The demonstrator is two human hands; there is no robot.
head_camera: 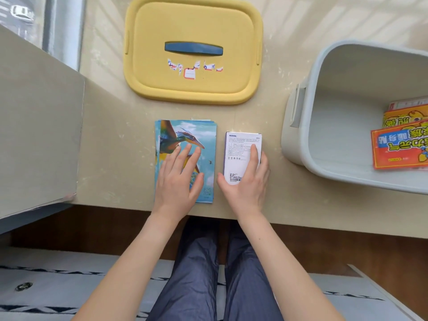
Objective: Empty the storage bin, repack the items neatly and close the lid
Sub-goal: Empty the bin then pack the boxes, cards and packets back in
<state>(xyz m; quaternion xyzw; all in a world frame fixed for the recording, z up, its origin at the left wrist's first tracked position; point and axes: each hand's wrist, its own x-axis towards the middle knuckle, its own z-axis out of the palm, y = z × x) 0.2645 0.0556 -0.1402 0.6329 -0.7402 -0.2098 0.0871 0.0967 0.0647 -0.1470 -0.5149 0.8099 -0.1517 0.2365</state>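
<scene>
As the spread left hand (176, 179) presses slippery-looking cards (185, 133), the right hand (245, 181) clasps the seemingly light, stiff box (238, 144) by its sides.

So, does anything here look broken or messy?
Only small things. The yellow lid has ragged, half-peeled sticker scraps below its blue handle. The dinosaur cards under the left hand are slightly fanned at their edges. Nothing looks spilled or broken.

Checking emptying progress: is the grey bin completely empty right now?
No, orange and yellow packets lie inside the grey bin, at its right side.
</scene>
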